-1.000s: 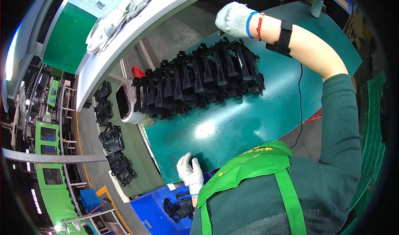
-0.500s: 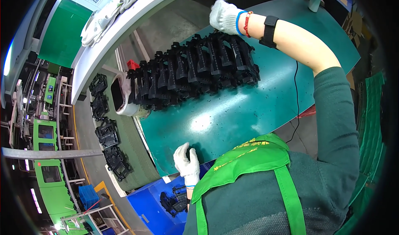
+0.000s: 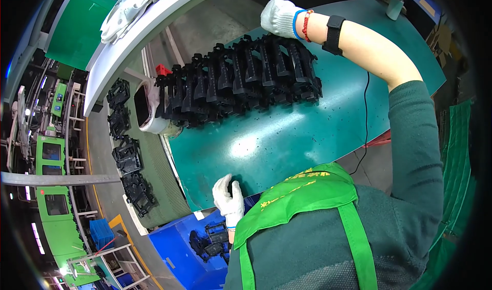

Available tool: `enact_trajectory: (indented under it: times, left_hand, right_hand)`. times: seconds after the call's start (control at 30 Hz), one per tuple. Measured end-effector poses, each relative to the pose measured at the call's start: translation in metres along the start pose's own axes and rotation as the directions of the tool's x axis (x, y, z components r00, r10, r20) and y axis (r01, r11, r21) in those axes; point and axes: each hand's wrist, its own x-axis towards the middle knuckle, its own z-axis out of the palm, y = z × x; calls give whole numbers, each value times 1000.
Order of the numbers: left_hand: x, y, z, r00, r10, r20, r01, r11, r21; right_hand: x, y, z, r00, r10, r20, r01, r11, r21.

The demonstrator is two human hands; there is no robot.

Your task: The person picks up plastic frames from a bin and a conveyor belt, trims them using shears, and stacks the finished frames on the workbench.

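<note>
A row of black moulded plastic parts [image 3: 238, 80] stands packed together across the green table. My right hand [image 3: 279, 18], in a white knitted glove, is at the far edge of this row, near its right end. Its fingers are curled in, and whatever they may hold is hidden. My left hand [image 3: 228, 199], gloved in white too, hovers by the table's near edge. Thumb and fingers are apart there, with nothing between them. Below it, a blue bin [image 3: 177, 246] contains more black plastic parts [image 3: 212, 241].
More black parts [image 3: 127, 154] lie along a green conveyor belt [image 3: 166, 187] on the left. A white roll-like object [image 3: 154, 123] is beside the row's left end. Spare gloves [image 3: 128, 16] rest on a white curved ledge. A bottle [image 3: 395, 5] and black cable [image 3: 366, 110] are right.
The whole view has shifted slightly, showing more of the blue bin. My right hand has turned a little and stays at the row's far edge. My left hand keeps its open pose.
</note>
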Motion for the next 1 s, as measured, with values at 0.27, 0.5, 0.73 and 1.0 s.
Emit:
enact_trajectory:
  times: [0.27,0.5,0.73,1.0]
  left_hand:
    - [0,-5,1,1000,-6,13,6,1000,21]
    - [-4,-4,0,1000,-27,-3,27,1000,15]
    - [17,-22,-16,997,-17,-78,24,995,98]
    - [30,-90,-109,937,-233,-261,313,890,331]
  right_hand:
    - [1,-2,5,997,79,-22,-76,990,119]
    - [5,23,-12,980,114,164,-180,863,473]
    - [-35,18,-63,984,132,118,-159,364,918]
    - [-63,-115,-151,981,14,-196,193,120,974]
